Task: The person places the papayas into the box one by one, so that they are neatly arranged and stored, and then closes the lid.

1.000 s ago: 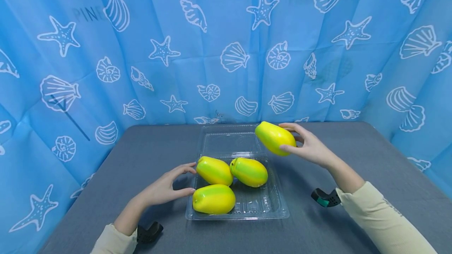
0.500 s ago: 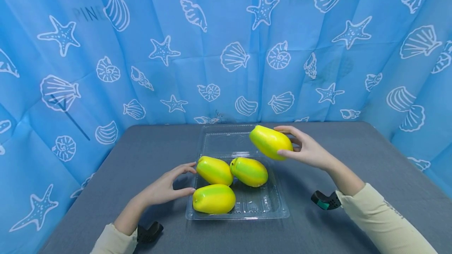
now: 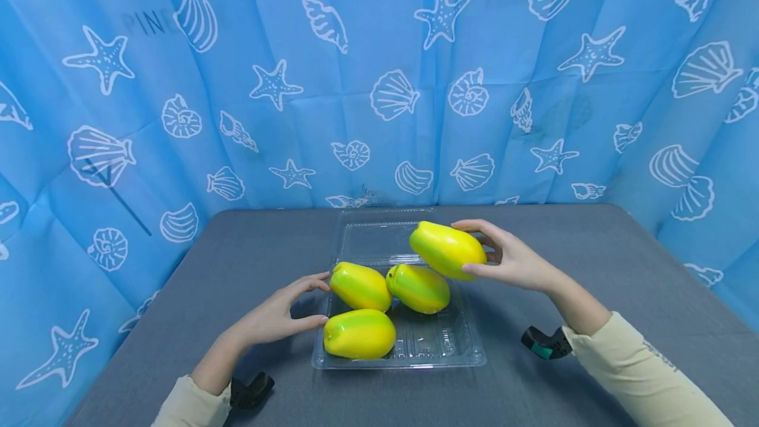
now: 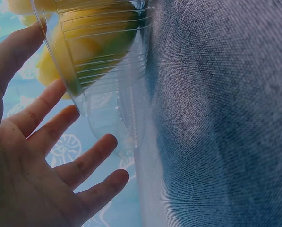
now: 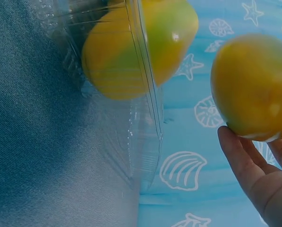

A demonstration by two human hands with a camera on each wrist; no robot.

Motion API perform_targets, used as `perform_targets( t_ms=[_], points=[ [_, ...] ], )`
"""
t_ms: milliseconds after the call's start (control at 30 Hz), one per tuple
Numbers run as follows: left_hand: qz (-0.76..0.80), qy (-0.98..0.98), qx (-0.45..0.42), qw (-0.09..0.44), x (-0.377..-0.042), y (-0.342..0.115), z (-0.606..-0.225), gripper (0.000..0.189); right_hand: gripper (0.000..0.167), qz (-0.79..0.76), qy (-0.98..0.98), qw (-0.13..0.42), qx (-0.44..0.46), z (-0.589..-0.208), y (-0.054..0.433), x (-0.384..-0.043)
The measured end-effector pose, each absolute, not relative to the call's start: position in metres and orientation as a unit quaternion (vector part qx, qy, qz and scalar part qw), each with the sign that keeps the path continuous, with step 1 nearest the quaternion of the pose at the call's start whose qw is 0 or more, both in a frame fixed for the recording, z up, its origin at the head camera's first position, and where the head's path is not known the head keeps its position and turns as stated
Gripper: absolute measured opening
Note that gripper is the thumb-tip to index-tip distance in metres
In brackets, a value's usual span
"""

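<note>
Three papayas (image 3: 360, 335) lie in the clear plastic box (image 3: 423, 348), its lid (image 3: 379, 240) open behind, on the grey table (image 3: 534, 387). You hold a fourth papaya (image 3: 447, 249) up over the box's back right part, your right hand (image 3: 512, 259) curving thumb and fingers round it. Your left hand (image 3: 273, 316) is at the box's left rim, its fingers spread and gripping nothing; contact is unclear.

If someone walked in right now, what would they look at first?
Probably the big shiny yellow fruit in the person's right hand, held up near the clear container's right side. Next might be the three other fruits lying inside the container, with the left hand at its left side. Behind everything hangs a bright blue curtain covered in white starfish and shells.
</note>
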State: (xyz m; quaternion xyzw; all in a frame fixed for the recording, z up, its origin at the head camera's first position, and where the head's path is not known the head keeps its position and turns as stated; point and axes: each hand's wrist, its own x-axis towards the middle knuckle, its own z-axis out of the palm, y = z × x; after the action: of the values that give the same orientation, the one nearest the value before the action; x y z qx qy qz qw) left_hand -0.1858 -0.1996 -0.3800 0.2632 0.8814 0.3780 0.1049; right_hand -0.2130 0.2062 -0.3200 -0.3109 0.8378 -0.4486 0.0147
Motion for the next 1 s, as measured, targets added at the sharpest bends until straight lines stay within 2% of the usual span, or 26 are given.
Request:
perform_targets(
  t_ms=[1000],
  points=[
    [0.380, 0.879, 0.270, 0.103, -0.185, -0.200, -0.381, 0.040, 0.057, -0.428, 0.832, 0.026, -0.353, -0.331, 0.198, -0.201]
  ],
)
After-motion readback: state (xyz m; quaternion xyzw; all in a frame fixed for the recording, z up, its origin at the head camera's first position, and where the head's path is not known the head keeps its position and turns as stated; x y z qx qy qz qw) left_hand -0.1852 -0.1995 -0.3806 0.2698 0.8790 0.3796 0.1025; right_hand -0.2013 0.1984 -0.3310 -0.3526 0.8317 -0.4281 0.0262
